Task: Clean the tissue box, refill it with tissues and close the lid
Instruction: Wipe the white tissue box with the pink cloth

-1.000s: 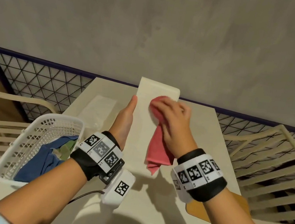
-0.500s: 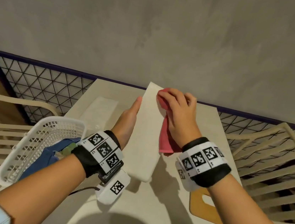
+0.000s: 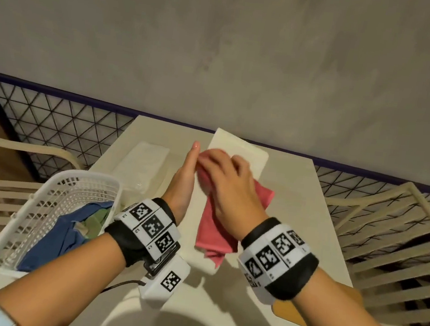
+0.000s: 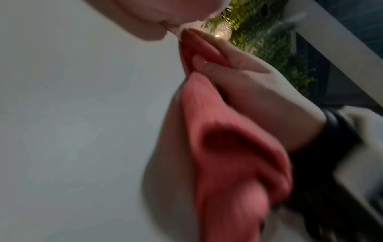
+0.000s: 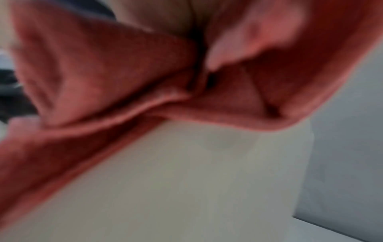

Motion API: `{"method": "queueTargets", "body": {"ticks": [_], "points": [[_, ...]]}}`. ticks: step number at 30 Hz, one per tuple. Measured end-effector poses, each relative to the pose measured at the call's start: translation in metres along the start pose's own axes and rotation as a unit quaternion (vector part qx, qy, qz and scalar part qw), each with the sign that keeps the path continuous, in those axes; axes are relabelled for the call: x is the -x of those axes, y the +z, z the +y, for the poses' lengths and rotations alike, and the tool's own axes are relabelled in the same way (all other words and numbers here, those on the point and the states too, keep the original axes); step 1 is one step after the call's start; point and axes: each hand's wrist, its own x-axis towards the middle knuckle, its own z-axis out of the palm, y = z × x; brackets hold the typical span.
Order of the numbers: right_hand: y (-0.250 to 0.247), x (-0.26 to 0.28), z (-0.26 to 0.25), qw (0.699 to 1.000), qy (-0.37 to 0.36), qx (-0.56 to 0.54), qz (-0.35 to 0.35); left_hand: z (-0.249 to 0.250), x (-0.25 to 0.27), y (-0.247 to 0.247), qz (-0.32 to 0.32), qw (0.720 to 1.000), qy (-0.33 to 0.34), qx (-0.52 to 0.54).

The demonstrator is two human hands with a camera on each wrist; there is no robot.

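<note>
A long cream tissue box (image 3: 240, 149) stands tilted on the table, its broad face toward me. My left hand (image 3: 183, 183) grips the box's left edge, thumb straight up along it and fingers hidden behind. My right hand (image 3: 222, 180) grips a pink cloth (image 3: 216, 230) and presses it on the upper face of the box, next to the left thumb. The cloth's loose end hangs down over the box. In the left wrist view the cloth (image 4: 238, 163) lies against the pale box (image 4: 72, 114). The right wrist view is blurred: cloth (image 5: 124, 81) over box (image 5: 186, 180).
A wrapped pack of tissues (image 3: 143, 165) lies on the beige table (image 3: 297, 213) at the left. A white basket (image 3: 42, 195) with blue and green cloths sits at the table's left edge. A wooden lid (image 3: 287, 312) shows under my right forearm. Slatted chairs flank the table.
My right hand has dragged the pink cloth from the box's top edge down and left toward my left thumb. The left hand keeps its hold on the box.
</note>
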Motion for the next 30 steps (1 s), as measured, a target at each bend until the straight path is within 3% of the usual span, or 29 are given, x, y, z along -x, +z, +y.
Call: {"method": "queueTargets", "body": {"ticks": [2, 5, 6, 11, 15, 18, 22, 24, 26, 27, 30], "points": [[-0.004, -0.001, 0.012, 1.0, -0.015, -0.004, -0.005, -0.003, -0.001, -0.002, -0.007, 1.0, -0.017, 0.006], [-0.011, -0.012, 0.032, 0.992, 0.087, -0.027, 0.086, -0.012, -0.003, -0.005, -0.049, 0.995, -0.075, 0.032], [-0.009, -0.012, 0.033, 0.991, 0.092, -0.022, 0.099, -0.01, -0.002, -0.003, -0.053, 0.995, -0.08, 0.038], [0.034, 0.035, 0.005, 1.0, -0.023, 0.003, -0.013, -0.008, -0.01, -0.004, -0.058, 0.989, -0.095, 0.092], [0.035, 0.056, 0.012, 0.998, -0.07, 0.003, 0.003, -0.002, -0.015, -0.005, -0.042, 0.987, -0.099, 0.123], [0.022, 0.036, 0.024, 0.998, 0.026, -0.015, 0.056, 0.001, -0.015, 0.004, -0.015, 0.99, -0.083, 0.116], [0.003, 0.003, 0.037, 0.95, 0.168, -0.155, 0.213, -0.026, -0.032, 0.005, -0.013, 0.996, -0.063, 0.058], [-0.011, -0.007, 0.042, 0.897, 0.217, -0.294, 0.25, -0.033, -0.034, 0.002, -0.019, 0.996, -0.078, 0.036], [-0.026, -0.007, 0.045, 0.822, 0.255, -0.445, 0.247, -0.025, -0.024, 0.002, -0.032, 0.994, -0.099, 0.014], [-0.031, -0.003, 0.048, 0.805, 0.259, -0.479, 0.235, -0.015, -0.015, 0.003, -0.041, 0.993, -0.112, -0.001], [-0.034, 0.017, 0.053, 0.845, 0.228, -0.459, 0.153, 0.007, -0.002, 0.002, -0.091, 0.986, -0.137, -0.019]]}}
